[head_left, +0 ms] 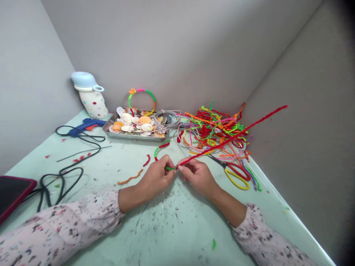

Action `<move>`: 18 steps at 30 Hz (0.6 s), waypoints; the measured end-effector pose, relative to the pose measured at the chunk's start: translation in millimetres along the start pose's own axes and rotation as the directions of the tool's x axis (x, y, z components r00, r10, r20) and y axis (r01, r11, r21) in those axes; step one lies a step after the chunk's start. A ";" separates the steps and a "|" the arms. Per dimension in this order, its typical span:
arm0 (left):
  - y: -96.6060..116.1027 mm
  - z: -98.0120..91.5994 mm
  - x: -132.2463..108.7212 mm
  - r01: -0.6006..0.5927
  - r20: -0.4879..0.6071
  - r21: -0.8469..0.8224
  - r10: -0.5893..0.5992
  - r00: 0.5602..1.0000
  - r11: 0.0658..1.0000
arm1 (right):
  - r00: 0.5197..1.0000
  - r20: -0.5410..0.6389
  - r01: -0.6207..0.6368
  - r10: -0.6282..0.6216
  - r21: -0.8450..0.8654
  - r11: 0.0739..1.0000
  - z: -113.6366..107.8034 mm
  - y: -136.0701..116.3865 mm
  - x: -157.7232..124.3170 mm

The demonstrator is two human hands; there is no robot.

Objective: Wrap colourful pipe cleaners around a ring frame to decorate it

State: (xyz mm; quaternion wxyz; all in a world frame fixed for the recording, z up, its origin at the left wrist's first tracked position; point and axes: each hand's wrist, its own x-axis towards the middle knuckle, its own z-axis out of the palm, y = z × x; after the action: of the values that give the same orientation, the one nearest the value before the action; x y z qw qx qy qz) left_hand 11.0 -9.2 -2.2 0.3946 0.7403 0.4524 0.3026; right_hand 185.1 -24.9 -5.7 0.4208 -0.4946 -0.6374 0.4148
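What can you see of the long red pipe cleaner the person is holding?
The long red pipe cleaner is a fuzzy, slightly kinked chenille stem. Its near end is pinched in the fingers of the right hand, where it meets a short green pipe cleaner; any twist joining them is too small to see. From there it rises diagonally right, above the heap of coloured pipe cleaners, its far end free in the air before the right wall.

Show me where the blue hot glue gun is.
In the head view, the blue hot glue gun lies left of the metal tray of shells, just in front of the white spotted bottle.
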 end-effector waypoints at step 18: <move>3.2 -0.3 0.3 0.046 -0.025 -0.050 -0.047 0.999 0.998 | 0.984 -0.013 0.179 -0.180 -0.011 0.984 -1.0 7.8 0.6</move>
State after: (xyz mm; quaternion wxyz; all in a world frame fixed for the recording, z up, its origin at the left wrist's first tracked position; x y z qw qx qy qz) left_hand 12.2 -9.7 0.7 0.4139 0.7155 0.4671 0.3140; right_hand 188.1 -22.9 -12.7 0.4585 -0.4401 -0.6784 0.3686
